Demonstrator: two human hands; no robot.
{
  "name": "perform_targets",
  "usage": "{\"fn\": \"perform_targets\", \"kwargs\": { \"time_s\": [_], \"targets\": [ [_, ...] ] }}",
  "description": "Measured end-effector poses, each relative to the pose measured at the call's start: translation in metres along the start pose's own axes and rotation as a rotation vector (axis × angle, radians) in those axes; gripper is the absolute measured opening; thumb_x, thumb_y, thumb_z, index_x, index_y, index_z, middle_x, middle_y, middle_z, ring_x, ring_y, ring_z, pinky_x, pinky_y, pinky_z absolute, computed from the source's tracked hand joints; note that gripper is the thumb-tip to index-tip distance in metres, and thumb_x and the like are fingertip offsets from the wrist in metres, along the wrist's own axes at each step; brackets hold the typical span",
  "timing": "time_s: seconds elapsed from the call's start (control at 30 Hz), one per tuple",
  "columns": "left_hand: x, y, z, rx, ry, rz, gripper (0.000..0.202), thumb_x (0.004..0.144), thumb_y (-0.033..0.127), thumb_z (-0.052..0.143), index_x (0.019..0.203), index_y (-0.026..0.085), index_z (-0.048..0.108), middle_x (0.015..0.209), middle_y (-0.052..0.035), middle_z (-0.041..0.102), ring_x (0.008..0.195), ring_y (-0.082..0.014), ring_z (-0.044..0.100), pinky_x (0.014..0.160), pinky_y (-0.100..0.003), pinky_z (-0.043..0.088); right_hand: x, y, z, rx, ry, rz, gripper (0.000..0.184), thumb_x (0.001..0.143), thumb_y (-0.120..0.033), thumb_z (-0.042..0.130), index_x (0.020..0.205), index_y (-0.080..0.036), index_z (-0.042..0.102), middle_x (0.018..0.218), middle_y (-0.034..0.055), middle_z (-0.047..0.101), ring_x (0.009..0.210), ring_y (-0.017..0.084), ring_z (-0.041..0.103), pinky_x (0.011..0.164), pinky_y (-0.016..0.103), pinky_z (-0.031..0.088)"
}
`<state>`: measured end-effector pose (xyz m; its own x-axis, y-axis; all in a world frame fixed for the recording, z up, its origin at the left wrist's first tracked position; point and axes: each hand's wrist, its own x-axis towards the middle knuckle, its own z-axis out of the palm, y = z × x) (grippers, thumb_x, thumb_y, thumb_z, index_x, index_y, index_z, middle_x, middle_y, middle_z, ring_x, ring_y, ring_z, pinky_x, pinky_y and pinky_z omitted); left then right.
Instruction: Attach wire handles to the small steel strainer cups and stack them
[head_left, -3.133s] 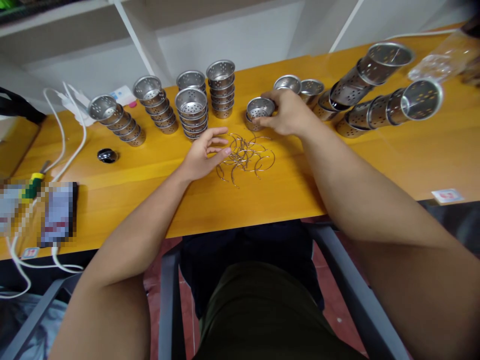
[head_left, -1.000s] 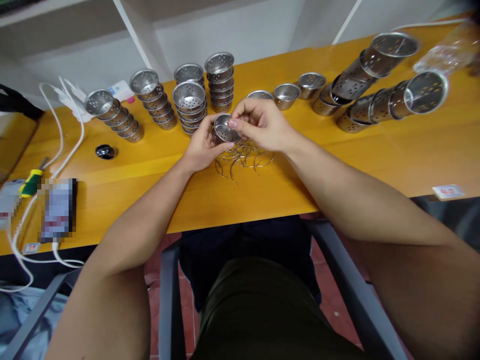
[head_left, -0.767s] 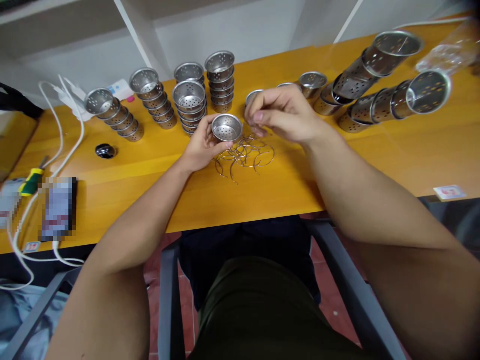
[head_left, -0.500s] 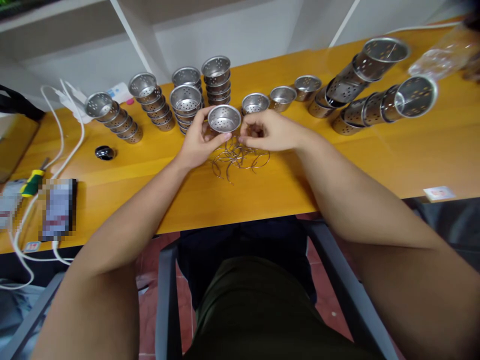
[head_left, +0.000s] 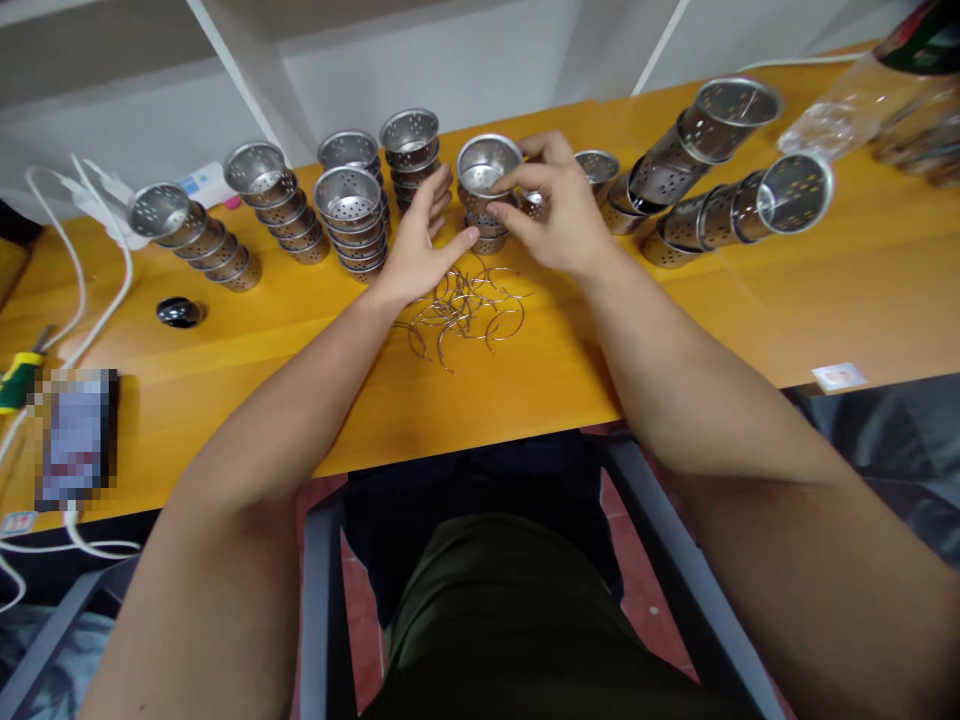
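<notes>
A perforated metal cup (head_left: 489, 165) sits at the top of a short stack, with the lower cups (head_left: 491, 243) showing under it. My right hand (head_left: 559, 205) grips the right side of this cup, its thumb and fingers at the wall and rim. Just left of the stack, my left hand (head_left: 424, 245) is open and empty, thumb and fingers spread. Below both hands lies a loose heap of thin bent wire rings (head_left: 465, 310). Part of another cup (head_left: 534, 205) shows behind my right hand.
Stacks of perforated cups (head_left: 349, 205) stand to the left. Long leaning stacks (head_left: 712, 215) and a clear plastic bottle (head_left: 840, 110) are at the right. A phone (head_left: 79, 435), white cables (head_left: 124, 270), a screwdriver (head_left: 21, 380) and a black rounded object (head_left: 180, 312) lie at the left.
The cup has moved from my left hand, above the wires, to the short stack farther back on the right. My left hand has let go and opened; my right hand now grips the cup.
</notes>
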<state>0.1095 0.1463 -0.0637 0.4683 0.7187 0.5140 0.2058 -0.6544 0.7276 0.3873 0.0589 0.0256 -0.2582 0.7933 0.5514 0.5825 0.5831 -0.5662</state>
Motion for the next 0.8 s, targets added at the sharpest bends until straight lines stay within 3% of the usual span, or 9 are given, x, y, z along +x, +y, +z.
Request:
{"fn": "perform_targets", "kwargs": {
  "time_s": [0.1, 0.2, 0.3, 0.4, 0.5, 0.57, 0.67, 0.8],
  "targets": [
    [0.009, -0.014, 0.009, 0.052, -0.064, -0.053, 0.116, 0.113, 0.057, 0.088, 0.205, 0.038, 0.020, 0.211, -0.0190, 0.037, 0.198, -0.0454, 0.041, 0.162, -0.075, 0.036, 0.003, 0.024, 0.000, -0.027, -0.001, 0.062, 0.050, 0.102, -0.093, 0.081, 0.113, -0.045, 0.091, 0.159, 0.0115, 0.080, 0.150, 0.043, 0.066, 0.142, 0.066, 0.051],
    [0.024, -0.024, 0.022, 0.052, -0.086, -0.046, 0.115, 0.112, 0.050, 0.090, 0.204, 0.031, 0.022, 0.210, -0.0209, 0.036, 0.200, -0.0431, 0.036, 0.165, -0.069, 0.028, 0.003, 0.031, 0.002, -0.043, -0.045, 0.065, 0.052, 0.100, -0.092, 0.081, 0.112, -0.042, 0.091, 0.158, 0.0120, 0.081, 0.147, 0.045, 0.069, 0.139, 0.069, 0.055],
    [0.033, -0.025, 0.030, 0.009, -0.081, -0.035, 0.103, 0.112, 0.047, 0.090, 0.196, 0.026, 0.035, 0.196, -0.0226, 0.055, 0.189, -0.0417, 0.055, 0.162, -0.069, 0.037, 0.000, 0.018, 0.003, -0.060, -0.123, 0.085, 0.050, 0.103, -0.089, 0.079, 0.115, -0.042, 0.091, 0.157, 0.0127, 0.082, 0.153, 0.049, 0.070, 0.138, 0.075, 0.058],
    [0.032, -0.021, 0.027, -0.032, -0.074, -0.039, 0.096, 0.105, 0.046, 0.098, 0.184, 0.025, 0.048, 0.181, -0.0224, 0.069, 0.171, -0.0412, 0.073, 0.155, -0.069, 0.051, -0.002, 0.000, 0.001, -0.052, -0.165, 0.142, 0.048, 0.103, -0.093, 0.079, 0.123, -0.051, 0.091, 0.160, 0.0076, 0.084, 0.166, 0.049, 0.065, 0.140, 0.077, 0.056],
    [0.026, -0.021, 0.022, -0.046, -0.063, -0.034, 0.093, 0.103, 0.051, 0.102, 0.178, 0.029, 0.054, 0.175, -0.0210, 0.074, 0.165, -0.0418, 0.077, 0.152, -0.071, 0.054, -0.001, -0.012, 0.000, -0.015, -0.155, 0.159, 0.054, 0.101, -0.097, 0.078, 0.140, -0.059, 0.088, 0.167, 0.0028, 0.082, 0.183, 0.045, 0.050, 0.144, 0.074, 0.053],
    [0.025, -0.024, 0.021, -0.055, -0.047, -0.024, 0.087, 0.103, 0.056, 0.102, 0.173, 0.028, 0.059, 0.172, -0.0207, 0.075, 0.163, -0.0418, 0.078, 0.150, -0.071, 0.055, 0.001, -0.015, 0.002, 0.014, -0.176, 0.128, 0.058, 0.102, -0.096, 0.079, 0.144, -0.058, 0.087, 0.166, 0.0048, 0.081, 0.187, 0.044, 0.045, 0.145, 0.074, 0.053],
    [0.027, -0.030, 0.023, -0.073, -0.038, -0.020, 0.074, 0.106, 0.057, 0.099, 0.164, 0.026, 0.066, 0.165, -0.0202, 0.077, 0.156, -0.0402, 0.081, 0.145, -0.070, 0.060, 0.005, -0.015, 0.006, 0.031, -0.226, 0.061, 0.052, 0.104, -0.093, 0.077, 0.128, -0.051, 0.094, 0.159, 0.0110, 0.081, 0.182, 0.048, 0.048, 0.143, 0.080, 0.053],
    [0.031, -0.037, 0.025, -0.078, -0.034, -0.027, 0.063, 0.109, 0.056, 0.096, 0.157, 0.024, 0.071, 0.155, -0.0185, 0.079, 0.148, -0.0389, 0.082, 0.142, -0.070, 0.061, 0.009, -0.009, 0.011, 0.011, -0.230, 0.032, 0.048, 0.102, -0.094, 0.080, 0.111, -0.050, 0.096, 0.138, 0.0148, 0.082, 0.171, 0.050, 0.056, 0.141, 0.081, 0.056]
  ]
}}
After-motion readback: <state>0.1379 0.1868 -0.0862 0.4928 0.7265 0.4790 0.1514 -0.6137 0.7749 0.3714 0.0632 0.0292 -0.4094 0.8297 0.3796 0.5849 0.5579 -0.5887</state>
